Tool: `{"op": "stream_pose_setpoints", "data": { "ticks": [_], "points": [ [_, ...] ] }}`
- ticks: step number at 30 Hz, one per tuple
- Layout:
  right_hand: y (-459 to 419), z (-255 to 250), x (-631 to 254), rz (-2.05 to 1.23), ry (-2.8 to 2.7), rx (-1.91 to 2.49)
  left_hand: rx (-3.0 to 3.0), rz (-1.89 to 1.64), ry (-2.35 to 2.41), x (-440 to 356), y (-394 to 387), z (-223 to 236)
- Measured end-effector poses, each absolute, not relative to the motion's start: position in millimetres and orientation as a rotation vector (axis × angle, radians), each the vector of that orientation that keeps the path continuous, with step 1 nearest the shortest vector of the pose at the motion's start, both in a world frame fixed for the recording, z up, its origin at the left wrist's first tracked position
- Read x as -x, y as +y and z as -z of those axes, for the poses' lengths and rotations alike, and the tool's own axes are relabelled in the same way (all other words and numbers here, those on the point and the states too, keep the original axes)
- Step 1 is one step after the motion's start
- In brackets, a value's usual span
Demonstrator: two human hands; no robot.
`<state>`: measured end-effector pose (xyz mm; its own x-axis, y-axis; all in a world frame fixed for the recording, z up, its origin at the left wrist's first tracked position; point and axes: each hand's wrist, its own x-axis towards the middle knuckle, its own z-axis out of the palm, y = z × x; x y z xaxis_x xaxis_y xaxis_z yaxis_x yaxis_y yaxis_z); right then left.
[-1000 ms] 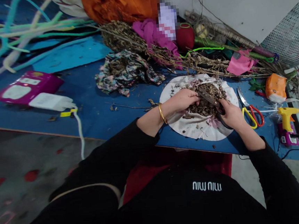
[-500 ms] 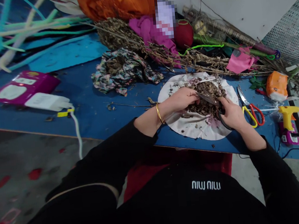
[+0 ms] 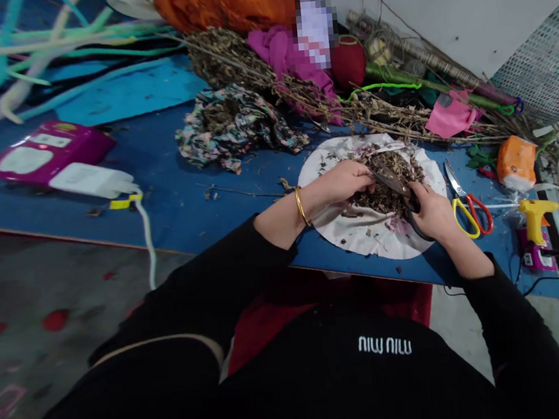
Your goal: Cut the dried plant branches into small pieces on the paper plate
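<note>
A round white cloth [image 3: 360, 232] lies on the blue table [image 3: 175, 192] with a heap of dried plant bits [image 3: 389, 177] on it. My left hand [image 3: 346, 183], with a gold bangle on the wrist, is closed on a pinch of the dried bits at the heap's left edge. My right hand [image 3: 431, 212] grips the dark handles of black scissors [image 3: 395, 186], whose blades point up and left into the heap, close to my left fingers.
Red-and-yellow scissors [image 3: 470, 209] and a yellow glue gun [image 3: 537, 216] lie right of the cloth. Dried stalks [image 3: 339, 103], a patterned cloth [image 3: 237, 125] and coloured fabrics crowd the back. A magenta power strip [image 3: 42, 149] with a white adapter sits at the left.
Both hands stay at the heap with the scissors; only small shifts of fingers and blades. The view has drifted slightly.
</note>
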<state>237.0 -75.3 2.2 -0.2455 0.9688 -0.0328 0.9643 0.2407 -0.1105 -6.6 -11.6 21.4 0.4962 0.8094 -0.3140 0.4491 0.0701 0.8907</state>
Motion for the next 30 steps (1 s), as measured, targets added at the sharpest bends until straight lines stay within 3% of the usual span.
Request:
{"op": "stream_pose_setpoints", "data": {
  "ticks": [30],
  "points": [
    [-77.8, -7.0, -228.8, -0.062, -2.54, 2.009, -1.449, -0.353, 1.166, 4.6, -12.1, -21.0]
  ]
}}
